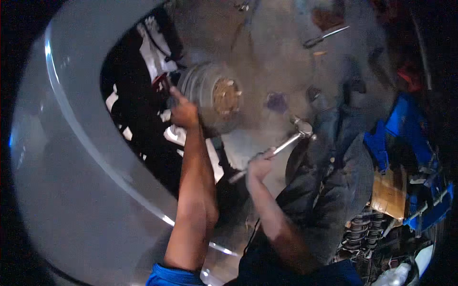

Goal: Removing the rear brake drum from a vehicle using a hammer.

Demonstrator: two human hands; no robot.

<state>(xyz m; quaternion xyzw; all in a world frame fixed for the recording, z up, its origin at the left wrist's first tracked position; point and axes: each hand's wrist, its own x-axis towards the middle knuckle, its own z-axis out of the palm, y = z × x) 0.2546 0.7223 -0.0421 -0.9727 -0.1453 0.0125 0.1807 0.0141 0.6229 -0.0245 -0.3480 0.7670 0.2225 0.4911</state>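
Note:
A grey brake drum or disc (201,88) with a rusty hub face (226,97) and several studs stands in the wheel well. My left hand (185,113) reaches in behind it with one finger stretched out. That fingertip is close to a small red part (161,82); the other fingers are partly hidden. My right hand (261,167) is closed around the handle of a silver ratchet wrench (288,143). The ratchet's round head points up and to the right, apart from the hub. A pale suspension part (152,55) shows behind the brake.
The grey car body (95,190) curves along the left. Dark trousers (329,167) fill the space right of the ratchet. A long tool (327,37) lies on the floor at the far right. Coil springs (365,231), a cardboard box (389,193) and blue objects (408,117) stand at the right.

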